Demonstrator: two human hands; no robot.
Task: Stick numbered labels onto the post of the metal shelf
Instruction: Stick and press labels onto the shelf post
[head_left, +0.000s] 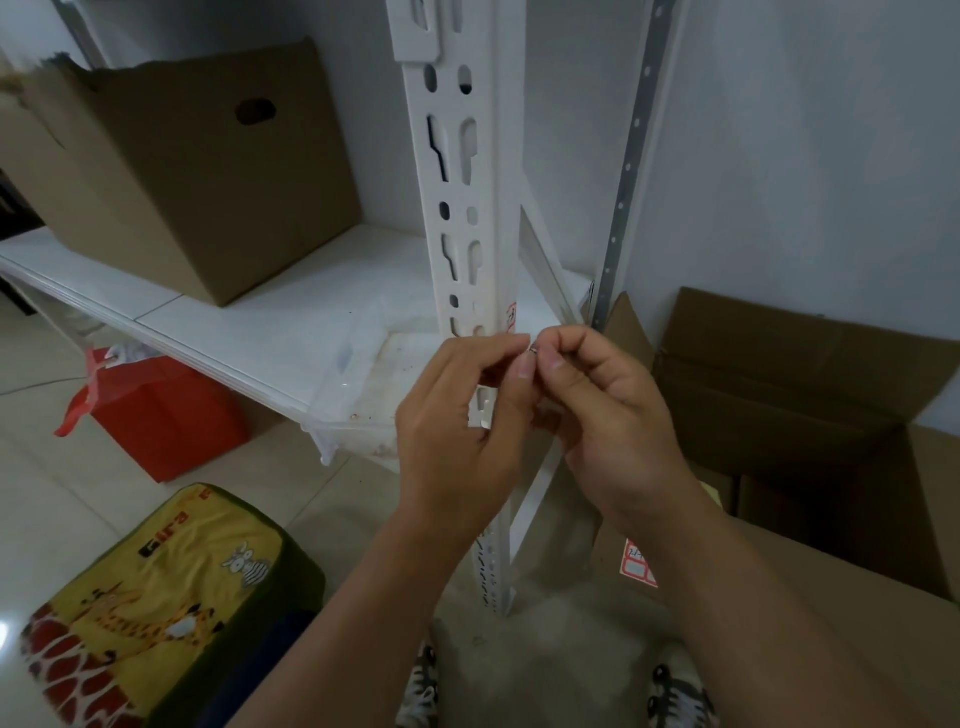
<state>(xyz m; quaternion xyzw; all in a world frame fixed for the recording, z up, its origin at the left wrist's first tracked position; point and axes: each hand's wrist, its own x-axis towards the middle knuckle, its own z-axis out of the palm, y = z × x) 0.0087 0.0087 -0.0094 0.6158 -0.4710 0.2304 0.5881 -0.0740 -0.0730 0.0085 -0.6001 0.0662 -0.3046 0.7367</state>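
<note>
Left hand (457, 415): bare, no glove, no ring, no watch. Right hand (602, 410): bare, same, nails short. Both forearms bare to frame edge, no sleeves in view. Two shoes at bottom edge: left shoe (422, 691), right shoe (680, 696), both white with dark grey patches, sneaker type, laces partly visible. Legs hidden behind arms, clothing there unreadable.

white painted metal post (462, 208), matt cardboard box (197, 171)

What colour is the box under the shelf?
Red, best seen in the head view.
</note>
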